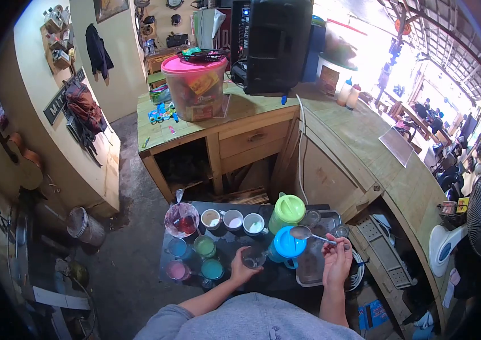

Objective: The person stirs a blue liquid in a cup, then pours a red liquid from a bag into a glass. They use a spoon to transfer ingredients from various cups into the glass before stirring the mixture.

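Note:
My left hand (244,268) is wrapped round a clear glass mug (253,258) on the dark table. Raised at the right, my right hand (337,263) grips the handle of a metal spoon (301,232), whose bowl is over the blue lid of a pitcher (289,242). A green-lidded pitcher (287,211) stands behind it. Left of my left hand are glass mugs with teal (212,270), green (205,246), blue (177,247) and pink (179,271) contents. Behind them is a row of white cups (232,220).
A bowl with red contents (183,220) sits at the table's back left. A metal tray (312,276) lies at the right, with clear glasses near it. The wooden counter (252,107) beyond holds a pink-lidded bucket (195,88) and a black speaker (277,45).

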